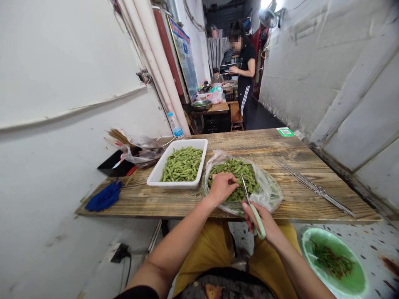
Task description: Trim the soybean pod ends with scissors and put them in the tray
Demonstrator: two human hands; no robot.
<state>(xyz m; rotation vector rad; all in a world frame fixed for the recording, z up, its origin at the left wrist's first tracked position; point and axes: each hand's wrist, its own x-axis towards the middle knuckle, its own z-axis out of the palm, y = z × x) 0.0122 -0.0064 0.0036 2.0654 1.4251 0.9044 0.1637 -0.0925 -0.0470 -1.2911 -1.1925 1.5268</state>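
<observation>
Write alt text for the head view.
The wearer's right hand holds green-handled scissors over green pods in a plastic bag on a wooden table; the left hand is at the same pods. A white tray of more pods stands left of the bag; thin metal rods lie to its right. A person in black stands beyond.

Left grip (222, 187) at the green pods (238, 167) in a clear bag (268, 195), can't tell if pinching one. Right grip (260, 218) on scissors (245, 192), blades over pods. White tray (174, 185) left of bag, metal rods (318, 189) right, same surface (299, 205).
</observation>
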